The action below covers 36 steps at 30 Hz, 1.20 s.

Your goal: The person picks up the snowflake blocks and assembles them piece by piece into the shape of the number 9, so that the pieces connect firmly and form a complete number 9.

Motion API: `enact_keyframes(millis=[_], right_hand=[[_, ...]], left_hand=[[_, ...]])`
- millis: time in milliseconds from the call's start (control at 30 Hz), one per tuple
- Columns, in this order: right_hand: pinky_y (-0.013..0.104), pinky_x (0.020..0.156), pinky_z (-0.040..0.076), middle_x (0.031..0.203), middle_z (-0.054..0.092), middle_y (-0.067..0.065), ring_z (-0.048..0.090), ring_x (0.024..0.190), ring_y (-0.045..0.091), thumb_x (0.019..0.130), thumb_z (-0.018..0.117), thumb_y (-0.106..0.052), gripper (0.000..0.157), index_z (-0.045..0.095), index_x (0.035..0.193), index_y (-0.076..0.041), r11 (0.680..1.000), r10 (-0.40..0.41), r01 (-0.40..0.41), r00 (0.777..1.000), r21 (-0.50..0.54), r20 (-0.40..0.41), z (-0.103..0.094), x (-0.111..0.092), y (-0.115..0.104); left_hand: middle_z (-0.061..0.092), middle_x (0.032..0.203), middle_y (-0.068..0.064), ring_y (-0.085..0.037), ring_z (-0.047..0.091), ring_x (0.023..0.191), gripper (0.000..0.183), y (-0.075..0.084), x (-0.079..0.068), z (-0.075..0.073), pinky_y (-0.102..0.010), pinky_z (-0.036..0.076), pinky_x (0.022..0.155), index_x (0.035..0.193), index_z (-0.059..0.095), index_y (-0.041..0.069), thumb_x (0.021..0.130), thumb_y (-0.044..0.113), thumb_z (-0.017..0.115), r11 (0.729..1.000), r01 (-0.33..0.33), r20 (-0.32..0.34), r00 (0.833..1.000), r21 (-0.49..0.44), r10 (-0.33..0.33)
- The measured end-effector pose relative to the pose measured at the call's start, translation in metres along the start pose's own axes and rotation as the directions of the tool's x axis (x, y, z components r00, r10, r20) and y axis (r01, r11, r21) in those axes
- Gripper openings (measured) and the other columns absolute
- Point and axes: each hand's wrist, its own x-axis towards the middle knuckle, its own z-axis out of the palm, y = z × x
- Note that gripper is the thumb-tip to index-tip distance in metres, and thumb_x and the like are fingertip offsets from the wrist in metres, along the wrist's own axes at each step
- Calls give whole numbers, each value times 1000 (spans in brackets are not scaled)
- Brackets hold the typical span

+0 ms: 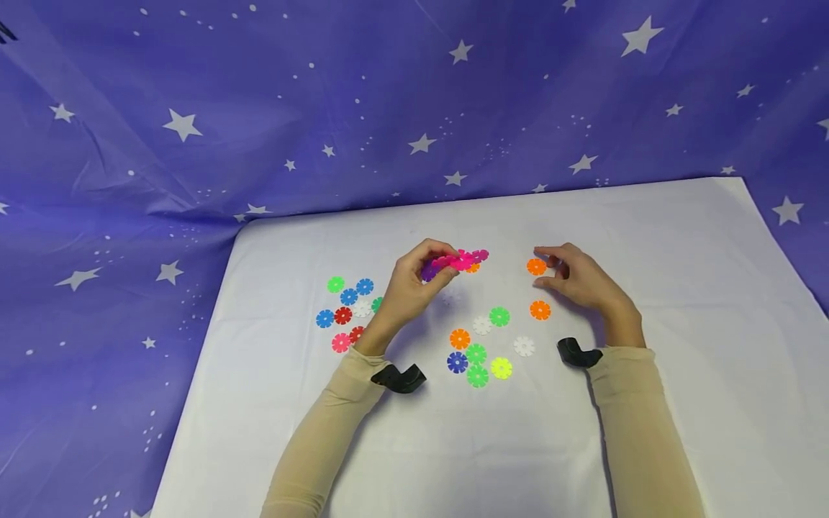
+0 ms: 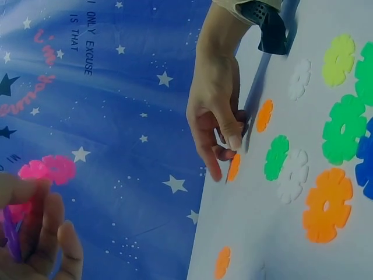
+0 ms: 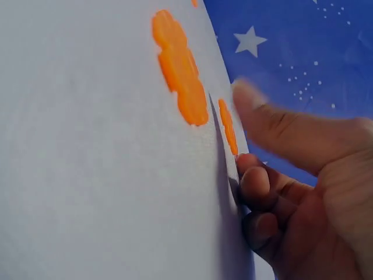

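Observation:
Pinched between the thumb and fingers of my left hand [image 1: 412,283] is a joined piece of notched plastic discs [image 1: 463,260], pink and purple, held above the table. In the left wrist view, pink discs [image 2: 59,170] and a purple one [image 2: 11,234] show at the fingers. My right hand [image 1: 581,282] is over the right part of the table, thumb and forefinger spread apart. Just beside those fingertips lies an orange disc [image 1: 536,267], seen nearly edge-on in the right wrist view. A second orange disc [image 1: 540,310] lies nearer the wrist.
Several loose discs lie mid-table, among them a yellow disc [image 1: 501,368], a dark blue disc [image 1: 457,362] and a white disc [image 1: 524,346]. At left is another group with a red disc [image 1: 343,315], partly behind the left arm. A starry purple curtain [image 1: 363,108] hangs behind the white table [image 1: 712,302].

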Motion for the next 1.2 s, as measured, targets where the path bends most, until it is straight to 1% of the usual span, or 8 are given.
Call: enact_keyframes(millis=[133,267,533,700,800,933,1067,1200], right_hand=[[27,73,37,95,53,11,45,85,22,87,73,-13,39,63,124,-4,1000,-11,11,1000,-25,-28,3,2,-1],[33,75,37,93,50,11,45,87,24,87,71,-11,25,62,109,-3,999,19,-20,1000,-36,-19,5,4,-5],[33,70,38,88,52,10,48,81,24,89,72,-18,28,54,106,-5,998,46,-47,999,-38,-18,3,3,-11],[22,65,44,89,55,8,54,74,21,90,72,-15,27,54,108,-7,993,1,9,997,119,-83,-1,2,-32],[21,52,44,90,58,12,58,66,20,91,68,-6,26,54,112,-4,950,-91,125,987,287,-130,-3,1,-58],[24,46,42,98,61,11,60,63,18,92,63,3,28,53,117,-1,861,-216,263,964,436,-155,-4,-3,-90],[24,47,41,97,61,8,53,57,16,89,64,9,32,55,118,0,822,-293,341,940,456,-176,-1,-6,-106],[23,51,39,94,61,10,49,58,14,85,66,13,35,59,117,0,812,-348,399,917,425,-197,2,-6,-111]], left_hand=[[63,104,-17,-16,59,90,23,-1,0,1,-23,50,82,107,61,-3,87,-2,70,1000,17,-11,1000,-9,-17],[63,101,-13,-17,60,93,26,-1,-1,0,-28,50,93,103,61,0,82,1,77,1000,24,-29,999,-4,-24],[56,88,-10,-18,52,81,24,-2,-1,0,-27,49,81,96,55,0,83,0,75,1000,9,2,1000,9,-9],[66,96,-19,-17,62,85,35,0,1,-1,-29,54,85,117,50,-1,89,2,70,996,80,71,995,-46,-77],[68,106,-21,-24,66,86,44,3,1,-2,-32,56,82,132,47,1,93,2,64,990,124,134,984,-65,-115],[68,110,-22,-33,64,83,34,4,1,-4,-30,55,76,131,51,0,98,3,56,989,142,209,969,-40,-131],[68,108,-21,-38,59,77,25,4,1,-4,-28,50,66,124,55,1,101,8,51,988,153,243,959,-23,-143],[62,97,-16,-36,54,69,24,4,1,-3,-28,47,60,122,59,0,101,10,52,990,141,204,969,22,-142]])
